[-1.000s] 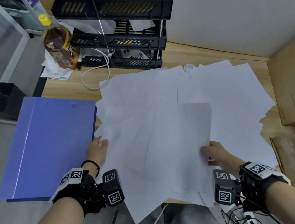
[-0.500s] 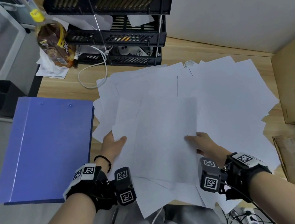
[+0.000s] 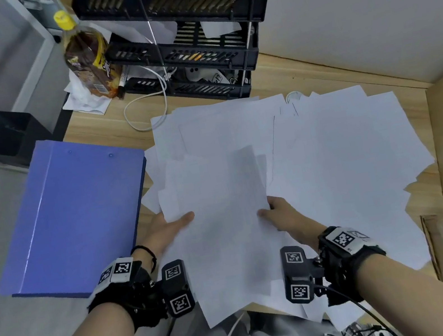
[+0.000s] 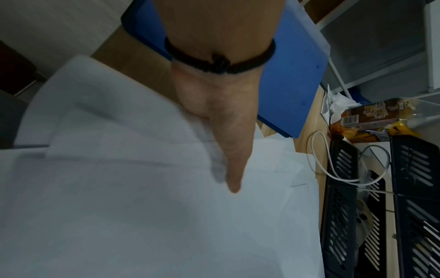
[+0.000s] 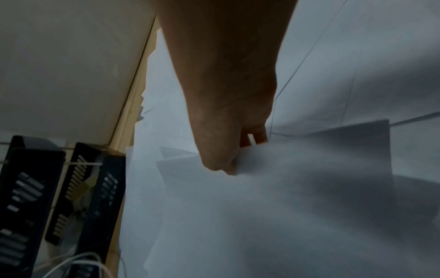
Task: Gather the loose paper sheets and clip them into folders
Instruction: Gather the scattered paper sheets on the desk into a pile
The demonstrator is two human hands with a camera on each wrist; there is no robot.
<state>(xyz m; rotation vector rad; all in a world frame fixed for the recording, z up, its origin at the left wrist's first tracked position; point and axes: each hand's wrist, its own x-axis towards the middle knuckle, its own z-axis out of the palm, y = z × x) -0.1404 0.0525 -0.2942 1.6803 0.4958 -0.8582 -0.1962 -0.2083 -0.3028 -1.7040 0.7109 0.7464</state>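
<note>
Both thumbs lie on top of a small bundle of paper sheets [image 3: 217,216] with the fingers tucked under its side edges: the left hand [image 3: 166,231] pinches the left edge and the right hand [image 3: 285,216] pinches the right edge. A second ago the hands were wider apart, each on a separate spread sheet; they have since drawn inward, sliding several sheets into one rough, uneven stack. That stack sits just right of the blue folder [image 3: 74,211], which lies closed and not yet used. Further right of the folder, many loose sheets [image 3: 344,152] are still fanned across the desk [image 3: 266,77]. Gathering looks only partly done, and no clipping has begun.
</note>
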